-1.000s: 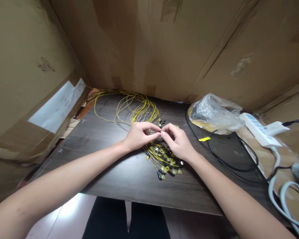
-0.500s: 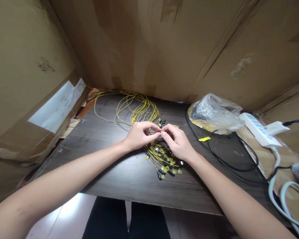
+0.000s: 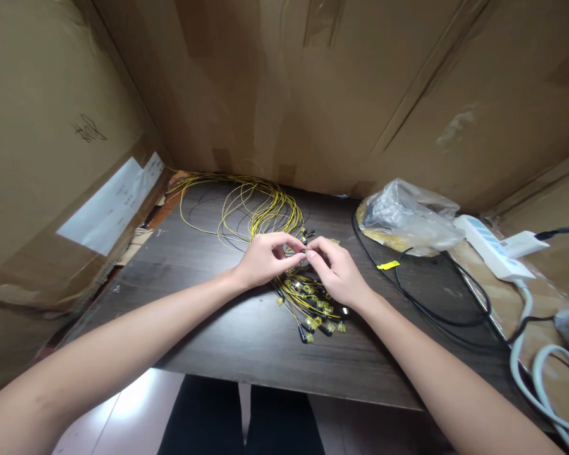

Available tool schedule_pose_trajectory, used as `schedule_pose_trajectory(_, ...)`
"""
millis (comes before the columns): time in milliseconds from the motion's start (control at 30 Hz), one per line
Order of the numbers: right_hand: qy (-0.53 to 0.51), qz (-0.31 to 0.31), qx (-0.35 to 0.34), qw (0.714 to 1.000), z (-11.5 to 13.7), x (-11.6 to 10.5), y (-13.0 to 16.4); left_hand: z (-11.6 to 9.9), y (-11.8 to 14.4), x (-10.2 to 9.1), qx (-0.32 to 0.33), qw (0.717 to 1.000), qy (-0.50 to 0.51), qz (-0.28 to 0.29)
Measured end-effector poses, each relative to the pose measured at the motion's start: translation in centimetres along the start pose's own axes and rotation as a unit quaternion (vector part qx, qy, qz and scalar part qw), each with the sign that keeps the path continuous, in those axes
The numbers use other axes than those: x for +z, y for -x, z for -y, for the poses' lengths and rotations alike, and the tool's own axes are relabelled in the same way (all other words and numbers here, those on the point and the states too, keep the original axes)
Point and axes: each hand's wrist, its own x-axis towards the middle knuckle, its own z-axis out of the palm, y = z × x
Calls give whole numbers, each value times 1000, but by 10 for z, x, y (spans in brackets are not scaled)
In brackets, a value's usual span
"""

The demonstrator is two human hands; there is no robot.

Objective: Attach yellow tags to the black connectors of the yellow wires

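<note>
My left hand (image 3: pixel 266 260) and my right hand (image 3: pixel 337 270) meet over the middle of the dark table, fingertips almost touching. Between them is a small black wire end (image 3: pixel 304 251), mostly hidden by the fingers. Both thumbs and forefingers are pinched closed on it. Thin yellow wires (image 3: pixel 284 215) loop over the table behind my left hand. Below the hands fans out a heap of black wire ends (image 3: pixel 306 338) with yellow, tape-like tabs (image 3: pixel 312 323). A few more black ends (image 3: pixel 309 234) lie just beyond my fingertips.
Cardboard walls (image 3: pixel 246 82) enclose the dark table (image 3: pixel 208 322) at the back and sides. On the right lie a clear plastic bag (image 3: pixel 410 215), a black cable (image 3: pixel 422 303) with a yellow tag (image 3: pixel 388 265), and a white power strip (image 3: pixel 490 246) with a thick pale cord (image 3: pixel 519 354).
Hardly anything differs. Both hands keep their pinch at the same spot, with only a slight shift of the fingertips and of the camera view.
</note>
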Motion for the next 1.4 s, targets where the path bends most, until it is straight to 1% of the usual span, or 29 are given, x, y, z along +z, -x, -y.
schedule_pose_trajectory(167, 5, 14, 7, 1000, -2, 2, -1, 0, 1, 0, 22, 1000, -7, 3)
schedule_pose_trajectory(400, -16, -16, 3, 1000, 0, 1, 0, 0, 0, 0, -15, 1000, -3, 2)
schedule_pose_trajectory(667, 9, 15, 19, 1000, -2, 4, -1, -1, 0, 0, 1, 1000, -14, 7)
schedule_pose_trajectory(900, 5, -17, 10, 1000, 1, 1, 0, 1, -1, 0, -23, 1000, -9, 3)
schedule_pose_trajectory(1200, 6, 15, 24, 1000, -3, 4, 0, -1, 0, 0, 4, 1000, -17, 0)
schedule_pose_trajectory(1400, 3, -15, 9, 1000, 1, 1, 0, -1, -1, 0, -21, 1000, -7, 3)
